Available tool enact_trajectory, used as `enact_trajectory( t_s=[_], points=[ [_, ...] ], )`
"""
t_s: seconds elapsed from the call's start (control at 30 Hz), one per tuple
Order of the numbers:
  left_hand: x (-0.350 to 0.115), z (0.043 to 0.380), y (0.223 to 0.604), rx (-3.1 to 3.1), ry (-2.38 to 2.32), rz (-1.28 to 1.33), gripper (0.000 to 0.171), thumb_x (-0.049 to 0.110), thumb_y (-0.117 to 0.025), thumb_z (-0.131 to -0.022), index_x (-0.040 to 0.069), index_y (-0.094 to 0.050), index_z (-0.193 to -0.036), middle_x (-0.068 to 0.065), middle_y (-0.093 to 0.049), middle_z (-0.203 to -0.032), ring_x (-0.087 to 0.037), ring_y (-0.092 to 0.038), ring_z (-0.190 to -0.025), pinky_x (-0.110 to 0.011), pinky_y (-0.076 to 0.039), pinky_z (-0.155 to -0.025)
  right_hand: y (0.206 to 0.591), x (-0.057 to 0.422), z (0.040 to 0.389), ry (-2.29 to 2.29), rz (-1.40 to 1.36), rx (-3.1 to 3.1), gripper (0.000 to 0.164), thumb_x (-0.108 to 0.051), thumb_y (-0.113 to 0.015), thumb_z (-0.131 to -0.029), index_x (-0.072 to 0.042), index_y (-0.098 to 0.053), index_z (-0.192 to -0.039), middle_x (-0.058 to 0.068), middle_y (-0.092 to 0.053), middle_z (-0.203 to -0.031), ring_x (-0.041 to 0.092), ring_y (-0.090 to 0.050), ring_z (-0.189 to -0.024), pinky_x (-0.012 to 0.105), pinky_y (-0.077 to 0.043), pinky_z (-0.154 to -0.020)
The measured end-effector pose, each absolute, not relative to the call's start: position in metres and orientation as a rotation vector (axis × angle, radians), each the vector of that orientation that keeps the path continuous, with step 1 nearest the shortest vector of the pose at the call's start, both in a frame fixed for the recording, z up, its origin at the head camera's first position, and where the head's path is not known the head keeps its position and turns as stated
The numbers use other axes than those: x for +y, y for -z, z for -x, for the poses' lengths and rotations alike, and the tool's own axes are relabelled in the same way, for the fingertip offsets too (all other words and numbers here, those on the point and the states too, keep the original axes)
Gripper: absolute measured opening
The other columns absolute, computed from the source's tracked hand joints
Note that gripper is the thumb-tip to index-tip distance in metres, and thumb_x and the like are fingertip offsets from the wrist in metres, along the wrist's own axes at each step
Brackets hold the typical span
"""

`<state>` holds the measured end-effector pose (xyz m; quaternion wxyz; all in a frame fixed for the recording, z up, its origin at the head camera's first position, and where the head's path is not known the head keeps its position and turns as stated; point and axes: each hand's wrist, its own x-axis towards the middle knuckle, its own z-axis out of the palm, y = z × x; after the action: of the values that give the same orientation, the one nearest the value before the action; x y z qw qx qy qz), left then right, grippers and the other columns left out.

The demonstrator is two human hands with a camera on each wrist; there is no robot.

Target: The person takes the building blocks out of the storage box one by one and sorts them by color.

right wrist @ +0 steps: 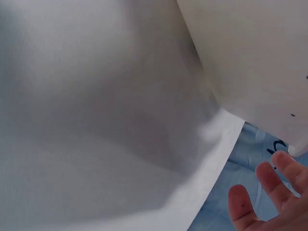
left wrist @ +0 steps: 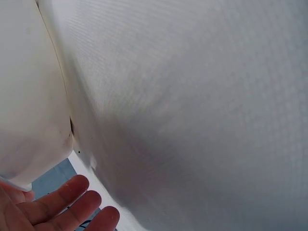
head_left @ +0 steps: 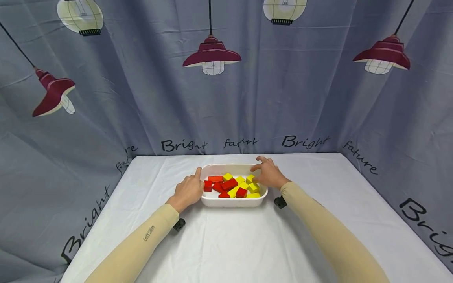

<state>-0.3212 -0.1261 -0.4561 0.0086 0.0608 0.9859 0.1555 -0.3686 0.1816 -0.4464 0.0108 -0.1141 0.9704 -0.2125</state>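
A white rectangular tray (head_left: 231,202) with rounded corners stands on the table and holds several red blocks (head_left: 229,184) and several yellow blocks (head_left: 253,187). At its left end is my left hand (head_left: 187,190), the index finger pointing away along the rim. In the left wrist view, the other fingers (left wrist: 72,197) extend loosely beside the tray's outer wall (left wrist: 29,96). My right hand (head_left: 270,174) is over the right end, fingers spread near the rim and thumb toward the yellow blocks. The right wrist view has its fingers (right wrist: 272,183) apart, close to the tray wall (right wrist: 250,57).
A white cloth covers the table (head_left: 233,243), whose far edge lies a little beyond the tray. Behind and at both sides hangs a grey-blue curtain (head_left: 297,98) printed with lamps and lettering. Dark wrist cameras (head_left: 280,202) sit under both forearms.
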Motion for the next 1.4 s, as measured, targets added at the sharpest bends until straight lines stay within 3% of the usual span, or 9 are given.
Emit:
enact_trajectory(
  t_s=[0.43,0.67,0.83,0.97,1.4],
  points=[
    [-0.127,0.323,0.456,3.089,-0.491,-0.184,0.063,0.025,-0.039,-0.101,0.009,-0.024,-0.159,-0.014,-0.064,-0.126,-0.027,-0.061,-0.105,-0.051,-0.054,-0.084,0.452,0.177,0.369,0.774,0.359,3.009,0.031,-0.022,-0.080,-0.083,-0.007,-0.077,-0.110,0.017,-0.042,-0.153,0.039,-0.033,-0.139,0.057,-0.030,-0.116],
    [-0.126,0.322,0.458,3.090,-0.497,-0.207,0.061,0.025,-0.040,-0.101,0.009,-0.025,-0.158,-0.014,-0.065,-0.123,-0.027,-0.063,-0.104,-0.051,-0.055,-0.082,0.450,0.176,0.362,0.927,0.390,3.130,0.026,-0.020,-0.079,-0.084,-0.011,-0.078,-0.107,0.014,-0.057,-0.130,0.035,-0.042,-0.121,0.054,-0.040,-0.103],
    [-0.127,0.320,0.458,3.105,-0.486,-0.224,0.060,0.024,-0.041,-0.101,0.009,-0.027,-0.157,-0.014,-0.066,-0.119,-0.027,-0.064,-0.104,-0.051,-0.055,-0.081,0.451,0.174,0.359,1.064,0.370,3.181,0.027,-0.021,-0.076,-0.085,-0.011,-0.077,-0.110,0.012,-0.063,-0.127,0.033,-0.045,-0.118,0.053,-0.041,-0.100],
    [-0.127,0.319,0.456,3.115,-0.480,-0.222,0.060,0.024,-0.041,-0.102,0.008,-0.027,-0.158,-0.014,-0.066,-0.118,-0.028,-0.064,-0.104,-0.052,-0.055,-0.080,0.453,0.170,0.357,1.193,0.284,3.106,0.031,-0.023,-0.076,-0.087,-0.010,-0.075,-0.115,0.010,-0.067,-0.114,0.032,-0.047,-0.110,0.048,-0.042,-0.095],
    [-0.127,0.320,0.457,3.107,-0.488,-0.203,0.060,0.025,-0.040,-0.102,0.009,-0.026,-0.158,-0.014,-0.065,-0.121,-0.027,-0.064,-0.105,-0.051,-0.055,-0.082,0.459,0.165,0.349,1.054,0.152,3.154,0.030,-0.029,-0.080,-0.083,-0.012,-0.079,-0.109,0.003,-0.070,-0.093,0.026,-0.045,-0.095,0.040,-0.029,-0.082]
  ],
)
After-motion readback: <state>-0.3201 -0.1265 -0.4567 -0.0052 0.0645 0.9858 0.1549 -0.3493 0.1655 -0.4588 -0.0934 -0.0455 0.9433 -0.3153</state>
